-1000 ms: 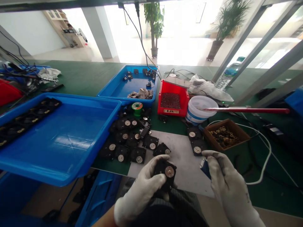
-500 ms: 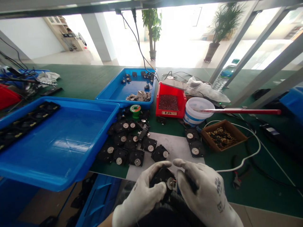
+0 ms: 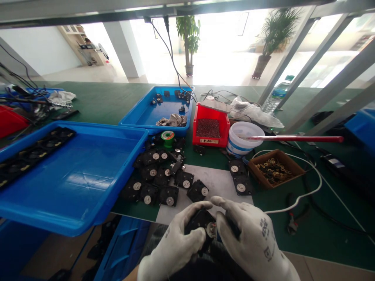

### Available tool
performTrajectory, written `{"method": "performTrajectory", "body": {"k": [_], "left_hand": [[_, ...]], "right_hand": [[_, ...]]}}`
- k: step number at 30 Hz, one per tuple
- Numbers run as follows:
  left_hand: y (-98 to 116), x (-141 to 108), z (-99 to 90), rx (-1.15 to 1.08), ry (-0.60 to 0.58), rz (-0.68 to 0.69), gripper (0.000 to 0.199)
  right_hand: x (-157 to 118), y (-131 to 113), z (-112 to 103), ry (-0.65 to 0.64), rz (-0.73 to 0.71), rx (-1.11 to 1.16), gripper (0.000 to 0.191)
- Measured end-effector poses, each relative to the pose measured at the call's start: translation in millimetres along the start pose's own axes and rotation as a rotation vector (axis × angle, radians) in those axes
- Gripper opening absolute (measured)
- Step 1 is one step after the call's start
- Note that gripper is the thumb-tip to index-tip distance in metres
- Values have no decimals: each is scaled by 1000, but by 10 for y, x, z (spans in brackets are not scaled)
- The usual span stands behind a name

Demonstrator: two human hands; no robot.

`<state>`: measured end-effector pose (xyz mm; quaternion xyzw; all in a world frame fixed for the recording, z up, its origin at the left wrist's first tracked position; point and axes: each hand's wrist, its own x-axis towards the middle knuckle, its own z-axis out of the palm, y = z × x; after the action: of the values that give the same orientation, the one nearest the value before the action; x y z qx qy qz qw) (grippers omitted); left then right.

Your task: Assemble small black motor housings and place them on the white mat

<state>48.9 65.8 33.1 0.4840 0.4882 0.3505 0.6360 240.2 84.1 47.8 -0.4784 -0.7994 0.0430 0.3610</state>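
Observation:
In white gloves, both my hands are at the front edge of the bench. My left hand (image 3: 184, 236) is closed round a squarish black plastic part with a round metal disc (image 3: 202, 222), thumb on its near face. Close against the part's right side is my right hand (image 3: 244, 230), its fingers curled and the thumb beside the disc. A small blue bit shows by that thumb; what the fingers grip is hidden. Several similar black parts with metal discs (image 3: 168, 195) lie just beyond, some on a white sheet (image 3: 216, 175).
A large blue tray (image 3: 96, 160) is at left, with a black strip inside. Farther back are another blue tray (image 3: 134, 111), a solder spool (image 3: 167, 138), a red bin (image 3: 224, 130) and a white tub (image 3: 244, 140). A cardboard box (image 3: 272, 183) and pliers (image 3: 293, 222) lie right.
My right hand has shifted slightly left, closer against the black part. My left hand keeps its hold on the part.

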Motion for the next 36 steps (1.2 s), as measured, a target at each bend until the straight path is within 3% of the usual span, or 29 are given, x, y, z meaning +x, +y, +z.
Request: {"method": "performTrajectory", "body": {"k": [10, 29, 33, 36], "left_hand": [[-35, -20, -7, -5, 2, -7, 53], [-102, 39, -27, 17, -49, 13, 68], [-85, -14, -81, 33, -4, -50, 85], [-54, -77, -188, 8, 22, -43, 98]], "right_hand": [[-12, 7, -2, -3, -51, -25, 26], [-201, 306, 114, -53, -206, -65, 33], [-206, 280, 117, -72, -49, 30, 39], [-218, 337, 110, -182, 168, 257, 65]]}}
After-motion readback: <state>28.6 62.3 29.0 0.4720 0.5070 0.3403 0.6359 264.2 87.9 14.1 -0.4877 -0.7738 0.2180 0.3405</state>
